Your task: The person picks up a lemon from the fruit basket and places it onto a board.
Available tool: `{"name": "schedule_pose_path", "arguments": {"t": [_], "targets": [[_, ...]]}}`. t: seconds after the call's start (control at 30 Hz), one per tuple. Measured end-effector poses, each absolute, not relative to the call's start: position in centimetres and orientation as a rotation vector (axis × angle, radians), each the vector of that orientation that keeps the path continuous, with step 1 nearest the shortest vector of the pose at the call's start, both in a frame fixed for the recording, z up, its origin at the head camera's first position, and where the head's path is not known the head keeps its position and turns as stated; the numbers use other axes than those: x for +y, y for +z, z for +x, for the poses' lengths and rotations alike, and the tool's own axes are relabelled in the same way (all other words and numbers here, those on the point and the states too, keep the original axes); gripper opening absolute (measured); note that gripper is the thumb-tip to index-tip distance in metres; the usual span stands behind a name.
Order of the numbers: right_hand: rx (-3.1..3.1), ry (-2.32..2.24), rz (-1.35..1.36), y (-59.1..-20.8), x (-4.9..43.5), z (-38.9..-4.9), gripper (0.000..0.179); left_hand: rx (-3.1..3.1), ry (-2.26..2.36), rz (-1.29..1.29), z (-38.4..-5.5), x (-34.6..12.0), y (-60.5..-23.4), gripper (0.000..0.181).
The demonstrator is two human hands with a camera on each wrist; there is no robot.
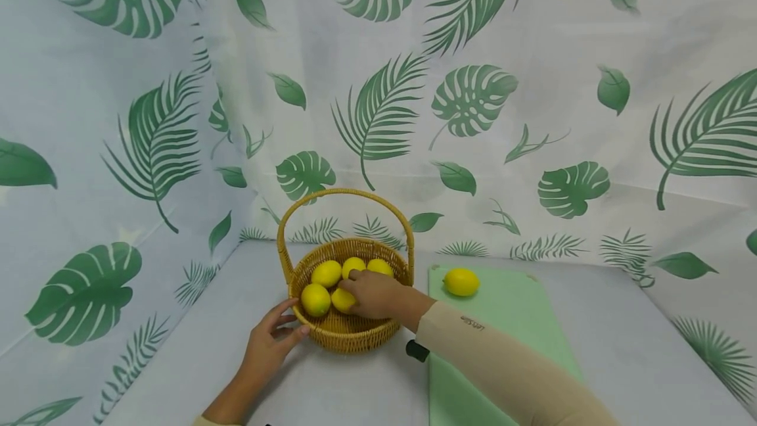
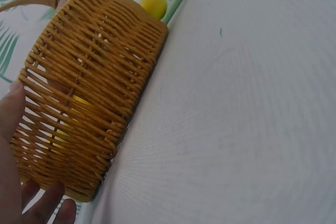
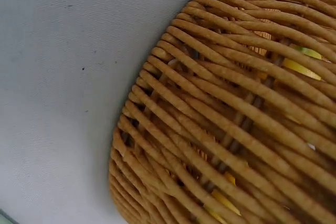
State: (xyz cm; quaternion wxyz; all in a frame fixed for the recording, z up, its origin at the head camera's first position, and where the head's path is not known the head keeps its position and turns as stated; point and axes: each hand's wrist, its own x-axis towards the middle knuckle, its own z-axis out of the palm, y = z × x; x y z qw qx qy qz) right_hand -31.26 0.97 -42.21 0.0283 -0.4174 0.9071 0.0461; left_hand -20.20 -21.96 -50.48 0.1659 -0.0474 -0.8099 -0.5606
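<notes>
Lemons (image 1: 316,300): five visible in the wicker basket (image 1: 355,345), one more apart on the R. Going L to R: L hand (image 1: 269,340) is at the basket's L front, fingers loose & spread, touching rim/outer wall w/o clenching. Basket's upright on the counter (image 1: 349,388), handle (image 1: 345,191) up. R hand (image 1: 378,294) reaches in over the rim, fingers curled on the front lemon (image 1: 342,301); how many fingertips touch, can't tell. Then the green board (image 1: 520,311) w/ the lone lemon (image 1: 461,282) near its back L corner.

Risks, my guess: smooth round fruit could slip if the grip's off-centre; other lemons sit close, so a tug might shift them. Basket could slide or tip if the R sleeve (image 1: 491,347) or wrist catches the rim & the L hand isn't braced. Lone lemon might roll if the board gets bumped.

Views: only head cam gets the lemons from above + R fingers on fruit. L wrist cam adds the L thumb at the rim & fingertips low by the wall. R wrist cam: mostly weave, yellow slivers thru gaps, a greenish bit; no R fingers.
</notes>
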Motion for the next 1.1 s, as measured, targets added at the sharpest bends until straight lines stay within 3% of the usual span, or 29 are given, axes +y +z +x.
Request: {"name": "schedule_pose_path", "arguments": {"t": [0.4, 1.1], "targets": [[2.751, 0.127, -1.226, -41.8, 2.0, -31.4, 0.059, -2.321, -1.593, -0.134, -20.5, -22.0, -50.3, 0.061], [2.687, -0.006, -1.185, -40.9, 3.0, -31.6, 0.052, -2.331, -1.564, -0.125, -20.4, -22.2, -50.6, 0.064]]}}
